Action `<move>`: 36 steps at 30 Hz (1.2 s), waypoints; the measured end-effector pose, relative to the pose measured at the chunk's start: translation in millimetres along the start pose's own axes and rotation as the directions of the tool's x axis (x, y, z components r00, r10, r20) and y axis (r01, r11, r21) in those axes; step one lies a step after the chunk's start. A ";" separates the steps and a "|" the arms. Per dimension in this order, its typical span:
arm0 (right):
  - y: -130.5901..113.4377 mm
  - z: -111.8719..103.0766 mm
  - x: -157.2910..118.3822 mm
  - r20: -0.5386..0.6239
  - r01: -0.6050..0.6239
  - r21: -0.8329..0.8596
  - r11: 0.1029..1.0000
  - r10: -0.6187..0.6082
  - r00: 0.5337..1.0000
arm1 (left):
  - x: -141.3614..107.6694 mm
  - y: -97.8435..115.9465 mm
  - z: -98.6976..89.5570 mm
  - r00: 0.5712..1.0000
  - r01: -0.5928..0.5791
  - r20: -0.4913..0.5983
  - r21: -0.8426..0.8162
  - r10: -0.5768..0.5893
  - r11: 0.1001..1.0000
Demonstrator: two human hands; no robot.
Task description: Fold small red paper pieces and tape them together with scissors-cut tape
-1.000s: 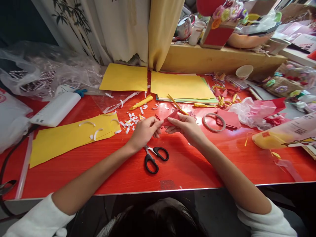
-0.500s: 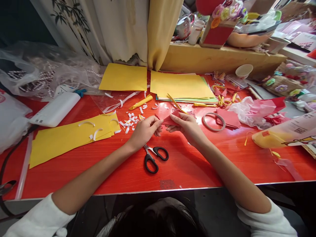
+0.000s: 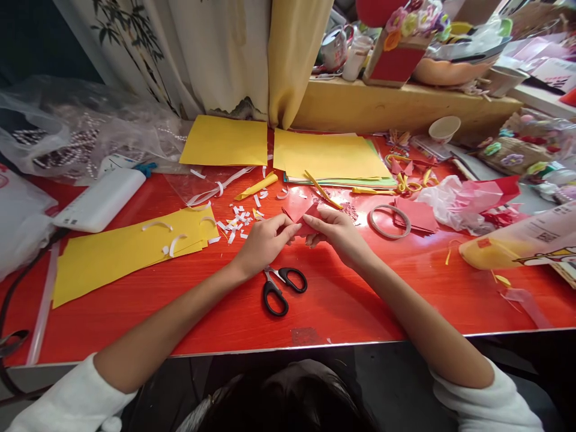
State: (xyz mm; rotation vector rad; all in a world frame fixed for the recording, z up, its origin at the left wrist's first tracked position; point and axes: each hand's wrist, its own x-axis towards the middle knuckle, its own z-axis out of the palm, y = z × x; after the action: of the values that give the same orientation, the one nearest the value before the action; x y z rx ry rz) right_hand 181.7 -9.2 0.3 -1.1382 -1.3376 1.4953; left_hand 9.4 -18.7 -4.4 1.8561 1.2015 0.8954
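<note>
A small folded piece of red paper [image 3: 309, 221] is held between my two hands above the middle of the table. My left hand [image 3: 266, 241] pinches its left side, and my right hand [image 3: 338, 233] pinches the right side, thumbs close together on top. Some of the paper is hidden behind my fingers. Black-handled scissors [image 3: 284, 288] lie just below my left hand, their blades partly covered by it. White paper scraps [image 3: 234, 223] are scattered left of my hands. Beyond them rests a rolled yellow paper strip [image 3: 256, 186].
Yellow sheets [image 3: 333, 157] are stacked at the back, with more yellow paper [image 3: 135, 249] at left. A roll of tape [image 3: 389, 222] lies beside red paper squares [image 3: 420, 217] at right. A white power strip-like box [image 3: 99, 199] and plastic bags [image 3: 67, 129] take up the far left.
Both hands have shifted slightly, thumbs drawing nearer each other. The red paper has turned, and more of its pointed upper edges shows between the hands.
</note>
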 end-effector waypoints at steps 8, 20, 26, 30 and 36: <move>-0.1 4.3 -3.1 -0.021 0.113 -0.043 0.993 -0.114 0.993 | 1.7 -0.6 -0.4 0.998 0.026 0.068 -0.137 -0.016 0.990; 5.8 6.5 -2.4 -0.031 0.122 0.026 0.992 -0.121 0.992 | 4.0 1.2 -2.6 0.999 -0.001 0.046 -0.127 0.007 0.992; -5.6 2.0 -4.7 0.024 0.139 -0.112 0.984 -0.137 0.990 | 4.0 2.1 -1.8 0.997 0.048 -0.039 -0.278 -0.061 0.959; -5.2 2.3 -4.5 0.089 0.039 -0.095 0.995 -0.030 0.996 | 5.3 -1.0 0.2 0.992 0.087 -0.048 -0.399 -0.115 0.913; -0.9 1.7 -3.5 0.081 0.012 -0.148 0.989 0.000 0.997 | 5.6 -1.0 0.1 0.991 0.121 -0.009 -0.407 -0.137 0.906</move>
State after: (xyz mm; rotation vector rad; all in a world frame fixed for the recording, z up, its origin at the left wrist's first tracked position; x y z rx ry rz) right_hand 180.9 -12.9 1.6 -1.1753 -1.5272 1.4710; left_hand 10.9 -13.2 -4.4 1.4165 1.0511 1.0204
